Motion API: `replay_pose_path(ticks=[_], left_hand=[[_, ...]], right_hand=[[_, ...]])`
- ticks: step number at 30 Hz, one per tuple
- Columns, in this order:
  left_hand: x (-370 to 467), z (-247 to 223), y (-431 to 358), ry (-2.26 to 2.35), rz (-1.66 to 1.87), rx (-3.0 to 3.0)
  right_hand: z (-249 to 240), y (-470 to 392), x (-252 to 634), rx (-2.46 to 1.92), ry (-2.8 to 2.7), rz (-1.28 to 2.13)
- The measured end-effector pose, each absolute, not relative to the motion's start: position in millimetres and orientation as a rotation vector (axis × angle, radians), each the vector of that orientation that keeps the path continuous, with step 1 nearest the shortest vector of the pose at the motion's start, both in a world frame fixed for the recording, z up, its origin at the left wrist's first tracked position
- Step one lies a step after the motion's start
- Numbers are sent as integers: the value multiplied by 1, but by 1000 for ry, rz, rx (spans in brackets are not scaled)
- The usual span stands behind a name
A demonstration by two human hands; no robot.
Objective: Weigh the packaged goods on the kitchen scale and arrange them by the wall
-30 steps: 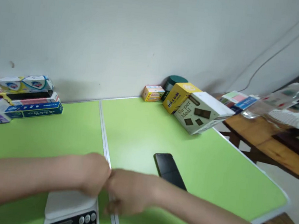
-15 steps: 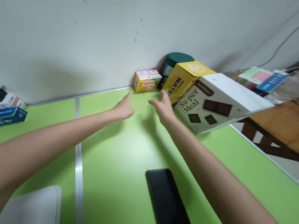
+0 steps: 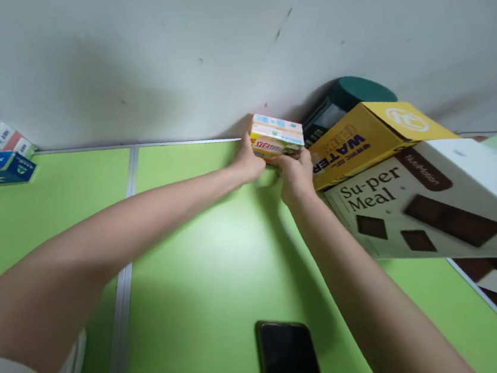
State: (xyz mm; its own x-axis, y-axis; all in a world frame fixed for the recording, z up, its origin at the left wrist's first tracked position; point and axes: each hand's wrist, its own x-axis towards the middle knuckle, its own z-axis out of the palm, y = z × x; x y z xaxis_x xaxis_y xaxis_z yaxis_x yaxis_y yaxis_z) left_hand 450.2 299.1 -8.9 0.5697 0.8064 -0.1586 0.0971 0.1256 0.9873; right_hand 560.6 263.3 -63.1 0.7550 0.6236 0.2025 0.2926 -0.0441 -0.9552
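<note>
A small white, orange and yellow soap pack [image 3: 277,136] stands at the back of the green table, close against the wall. My left hand [image 3: 249,161] grips its left end, the thumb along the side. On the right end my right hand [image 3: 297,169] is closed, with the thumb across the lower front. The fingertips behind the pack are hidden. Just right of my right hand is a yellow box [image 3: 347,141] marked WATER, with a dark green lidded tub [image 3: 362,92] behind it.
A large white Su-per Meal box [image 3: 408,205] leans at the right by the yellow box. A black phone [image 3: 293,365] lies on the green table [image 3: 201,283] near the front. Stacked boxes [image 3: 0,164] stand at the far left. The wall [image 3: 166,39] bounds the back.
Both hands have moved forward and closed on the soap pack from its two sides; before, they were apart from it. The view has shifted closer to the back of the table.
</note>
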Motion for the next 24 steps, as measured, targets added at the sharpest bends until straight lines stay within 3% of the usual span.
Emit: replay_pose_path(ticks=[5,9,18,24], left_hand=[[348,-5,244,899,523,1519],[268,-2,199,991,453,1493],[179,42,128,1030,369,1258],[69,82,97,1000,295,1335]], right_hand=[[-40,183,484,-1580,-626,515],[-23,126,427,-1500,-670,912],[31,74,320,-1367,-608,1422],[83,52,252,-1334,-671,1475]])
